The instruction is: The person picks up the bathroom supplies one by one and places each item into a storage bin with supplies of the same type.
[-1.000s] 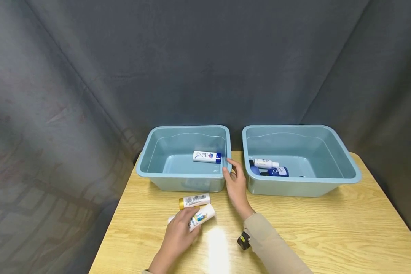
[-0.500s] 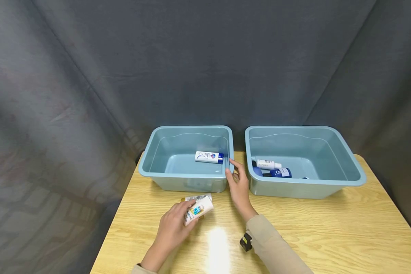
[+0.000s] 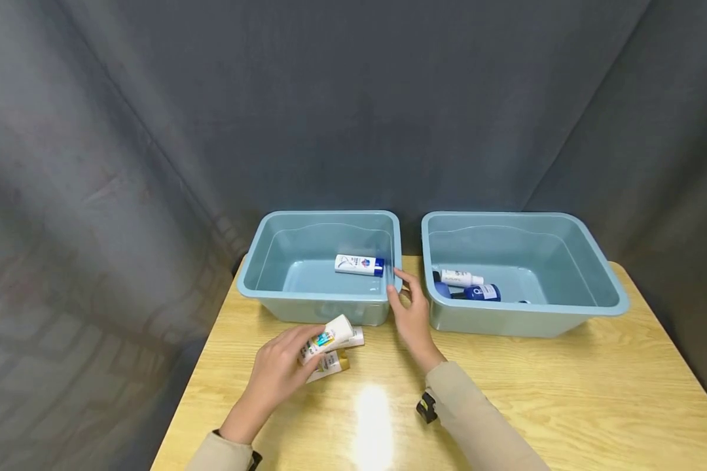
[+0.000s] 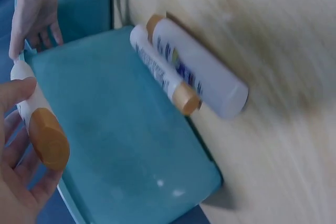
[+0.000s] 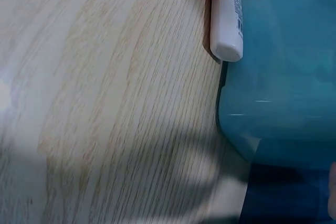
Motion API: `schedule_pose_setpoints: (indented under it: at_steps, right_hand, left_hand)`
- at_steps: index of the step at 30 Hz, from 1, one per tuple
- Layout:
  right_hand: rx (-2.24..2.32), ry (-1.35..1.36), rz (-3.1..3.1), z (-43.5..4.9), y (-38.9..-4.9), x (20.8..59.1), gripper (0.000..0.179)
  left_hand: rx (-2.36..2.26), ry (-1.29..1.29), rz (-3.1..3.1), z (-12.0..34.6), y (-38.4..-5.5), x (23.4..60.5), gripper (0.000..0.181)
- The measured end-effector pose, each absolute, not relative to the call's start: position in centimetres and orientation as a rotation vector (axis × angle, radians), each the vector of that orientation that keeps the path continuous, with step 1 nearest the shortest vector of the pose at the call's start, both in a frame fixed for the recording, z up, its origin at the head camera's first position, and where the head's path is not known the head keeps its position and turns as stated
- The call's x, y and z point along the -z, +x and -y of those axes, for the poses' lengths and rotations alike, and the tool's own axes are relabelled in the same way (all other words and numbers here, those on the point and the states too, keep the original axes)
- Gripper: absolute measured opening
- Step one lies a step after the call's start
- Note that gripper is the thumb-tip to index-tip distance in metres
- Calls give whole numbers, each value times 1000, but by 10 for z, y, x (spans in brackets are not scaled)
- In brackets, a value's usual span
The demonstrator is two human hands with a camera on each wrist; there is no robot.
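Note:
My left hand (image 3: 279, 360) grips a white bottle (image 3: 330, 337) with a gold cap (image 4: 49, 139), held tilted in front of the left bin. Under it on the table lie two more bottles: a larger white bottle (image 4: 202, 72) and a slim white tube-like bottle (image 4: 157, 64), both gold-capped. The slim one lies along the bin's front wall. My right hand (image 3: 414, 317) holds the front right corner of the left light-blue plastic bin (image 3: 318, 309), thumb and index finger at its rim. Inside that bin rests a white bottle (image 3: 355, 264) with a blue cap.
A second light-blue bin (image 3: 507, 320) stands to the right, holding a small white bottle (image 3: 456, 278) and a dark-blue bottle (image 3: 483, 292), with another blue item beside them. Both bins sit on a wooden table (image 3: 554, 392), and a grey curtain (image 3: 353, 118) hangs behind.
My left hand has lifted the white bottle off the table and drawn it up and left, exposing the bottles beneath. The right hand stays at the bin's corner.

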State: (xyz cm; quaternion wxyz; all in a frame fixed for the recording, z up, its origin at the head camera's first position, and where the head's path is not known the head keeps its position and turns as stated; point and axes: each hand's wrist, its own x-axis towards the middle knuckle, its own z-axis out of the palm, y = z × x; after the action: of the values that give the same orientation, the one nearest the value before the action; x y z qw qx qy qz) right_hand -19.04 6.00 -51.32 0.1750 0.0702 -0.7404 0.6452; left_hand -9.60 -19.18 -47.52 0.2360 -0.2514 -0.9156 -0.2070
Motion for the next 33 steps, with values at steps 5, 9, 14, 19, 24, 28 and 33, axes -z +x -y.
schedule_pose_setpoints:
  at_steps: [5, 9, 14, 19, 24, 28, 33]
  right_hand:
    - [-1836, 201, 2089, -61, -193, 515, 38]
    - [-1835, 194, 2097, -61, -192, 516, 37]
    - [-1795, 192, 2101, -60, -191, 517, 36]
    - [-1760, 215, 2097, -60, -192, 519, 36]
    - [-1770, 208, 2099, -61, -193, 522, 36]
    - [-1768, 217, 2092, -61, -193, 522, 36]
    - [-1768, 229, 2079, -59, -193, 520, 35]
  left_hand:
    - [580, -725, 2446, 199, -103, 465, 58]
    - [545, -720, 2375, 200, -108, 461, 57]
    - [524, -694, 2329, 198, -114, 456, 57]
    - [537, -650, 2330, 198, -121, 447, 53]
    - [553, -613, 2346, 199, -127, 443, 50]
    - [576, -593, 2321, 200, -132, 443, 51]
    - [583, -598, 2301, 201, -140, 438, 50]
